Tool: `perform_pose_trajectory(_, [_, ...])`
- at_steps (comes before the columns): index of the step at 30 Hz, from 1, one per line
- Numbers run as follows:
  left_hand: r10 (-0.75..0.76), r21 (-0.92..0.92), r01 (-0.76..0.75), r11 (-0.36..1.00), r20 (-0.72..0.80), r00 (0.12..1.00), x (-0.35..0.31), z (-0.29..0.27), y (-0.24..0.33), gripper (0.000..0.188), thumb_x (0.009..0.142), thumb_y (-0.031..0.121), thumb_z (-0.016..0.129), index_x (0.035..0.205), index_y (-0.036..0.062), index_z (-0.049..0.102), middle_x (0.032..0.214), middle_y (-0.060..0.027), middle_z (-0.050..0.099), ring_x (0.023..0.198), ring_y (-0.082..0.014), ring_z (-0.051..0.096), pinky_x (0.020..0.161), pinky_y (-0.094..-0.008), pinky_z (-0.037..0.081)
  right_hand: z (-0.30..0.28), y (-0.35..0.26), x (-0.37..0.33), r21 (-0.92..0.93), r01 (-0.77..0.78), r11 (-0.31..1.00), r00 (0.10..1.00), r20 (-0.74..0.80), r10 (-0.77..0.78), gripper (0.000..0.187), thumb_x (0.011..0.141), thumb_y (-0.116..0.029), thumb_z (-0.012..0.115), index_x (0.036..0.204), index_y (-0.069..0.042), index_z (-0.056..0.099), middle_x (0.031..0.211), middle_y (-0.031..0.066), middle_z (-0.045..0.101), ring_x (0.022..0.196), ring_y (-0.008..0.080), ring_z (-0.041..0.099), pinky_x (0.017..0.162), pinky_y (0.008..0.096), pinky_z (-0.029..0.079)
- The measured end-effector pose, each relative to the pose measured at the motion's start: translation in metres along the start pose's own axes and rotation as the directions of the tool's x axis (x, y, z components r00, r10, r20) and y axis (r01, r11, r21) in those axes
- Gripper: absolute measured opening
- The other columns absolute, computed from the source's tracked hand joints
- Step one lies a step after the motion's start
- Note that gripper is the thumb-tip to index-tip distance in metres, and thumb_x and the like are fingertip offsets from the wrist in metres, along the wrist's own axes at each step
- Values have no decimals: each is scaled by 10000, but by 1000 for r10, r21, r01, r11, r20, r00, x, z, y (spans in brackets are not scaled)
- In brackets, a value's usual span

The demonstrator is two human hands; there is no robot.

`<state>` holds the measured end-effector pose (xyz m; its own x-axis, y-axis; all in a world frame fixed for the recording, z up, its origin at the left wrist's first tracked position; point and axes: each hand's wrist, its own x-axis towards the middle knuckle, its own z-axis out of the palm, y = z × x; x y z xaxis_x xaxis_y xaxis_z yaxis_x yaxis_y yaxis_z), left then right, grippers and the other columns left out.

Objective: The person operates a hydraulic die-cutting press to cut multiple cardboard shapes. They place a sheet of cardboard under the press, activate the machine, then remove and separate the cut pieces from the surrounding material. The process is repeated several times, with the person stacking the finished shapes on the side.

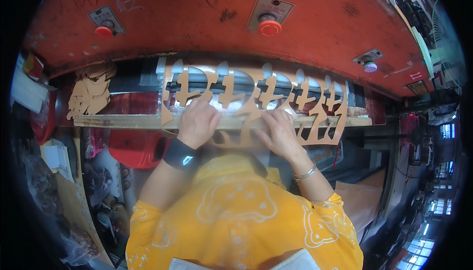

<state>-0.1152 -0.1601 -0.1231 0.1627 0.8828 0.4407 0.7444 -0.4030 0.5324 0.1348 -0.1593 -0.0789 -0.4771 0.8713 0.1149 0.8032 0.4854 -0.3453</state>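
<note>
A tan sheet [164, 90] full of repeated curved cut-outs lies across the work surface and hangs over its front edge toward my body. My left hand [198, 122] is closed on the left part of this sheet, a black band around its wrist. To the right of it my right hand [281, 129], with a bracelet on the wrist, grips the sheet near its middle, thumb turned inward. Some fingertips of both hands are hidden. At the far left of the work surface a loose pile of tan cut pieces [91, 90] is heaped up.
A red machine front [192, 18] spans the far side, with a red push button [269, 26] and two others. A pale wooden strip [118, 120] edges the work surface. Below it stands a red plastic container [133, 147]. Brown sheet material [362, 198] lies at lower right.
</note>
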Motion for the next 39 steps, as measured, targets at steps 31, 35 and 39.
perform_pose_trajectory(31, [-97, 97, 68, 993, 340, 935, 166, 6, -56, 1045, 737, 634, 633, 1417, -70, 266, 1412, -233, 392, 1373, -376, 279, 1144, -524, 83, 3, 9, 197, 385, -130, 914, 952, -209, 224, 604, 670, -204, 783, 1237, -104, 599, 1409, 221, 428, 1261, 412, 424, 1054, 461, 362])
perform_pose_trajectory(35, [7, 159, -55, 986, 290, 957, 154, 9, -53, 1050, 688, 669, 656, 1391, -43, 338, 1449, -215, 356, 1394, -361, 250, 1143, -557, 60, -16, 45, 182, 878, -41, 476, 913, -160, 375, 606, 700, -135, 748, 1270, -15, 581, 1397, 196, 473, 1252, 284, 494, 1049, 389, 387])
perform_pose_trajectory(39, [-51, 207, -19, 978, 330, 942, 154, 7, -48, 1022, 684, 639, 684, 1392, -19, 352, 1461, -207, 335, 1408, -351, 224, 1131, -580, 98, -35, 75, 167, 998, 69, 10, 879, -65, 473, 573, 724, -96, 726, 1273, -14, 581, 1372, 194, 499, 1243, 281, 502, 1054, 379, 380])
